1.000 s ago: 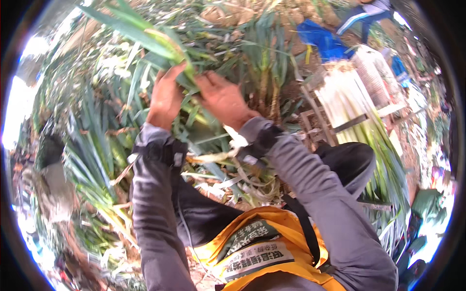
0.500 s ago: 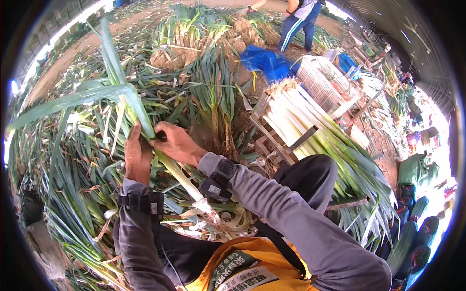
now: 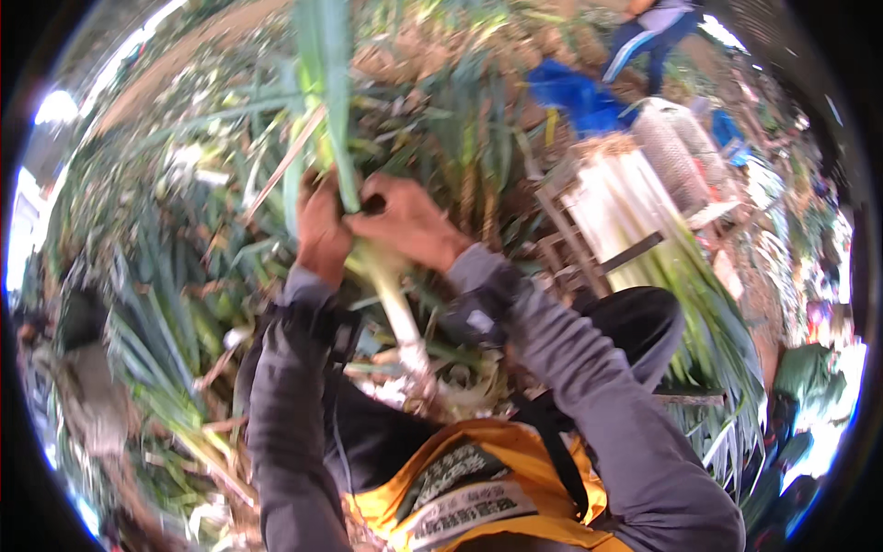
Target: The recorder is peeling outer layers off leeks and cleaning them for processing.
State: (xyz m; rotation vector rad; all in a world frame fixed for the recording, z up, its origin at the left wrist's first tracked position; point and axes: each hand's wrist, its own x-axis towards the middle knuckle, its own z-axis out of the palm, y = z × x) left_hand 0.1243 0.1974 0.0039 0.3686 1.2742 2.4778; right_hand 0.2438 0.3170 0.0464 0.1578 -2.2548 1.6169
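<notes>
A long leek [image 3: 396, 308] slants between my hands, its green leaves rising past the top of the view and its white root end pointing down toward my lap. My left hand [image 3: 322, 228] is closed around the leek where the leaves fan out. Beside it, the thumb and forefinger of my right hand [image 3: 409, 223] pinch at the leek's upper stalk, and motion smears the fingers slightly. A drooping dry leaf strip [image 3: 287, 166] hangs to the left of the stalk.
Stacked trimmed leeks [image 3: 635, 216] lie on a wooden rack [image 3: 558, 216] to the right. Beyond are a pale woven basket [image 3: 676, 147], a blue sheet [image 3: 579, 97] and a standing person's leg [image 3: 635, 46]. Untrimmed leeks [image 3: 166, 322] and loose leaves cover the ground at left.
The whole scene has shifted right and slightly blurred as the view turned. The leek's leaves now stand more upright, where one had stretched far left. Both hands still hold the leek.
</notes>
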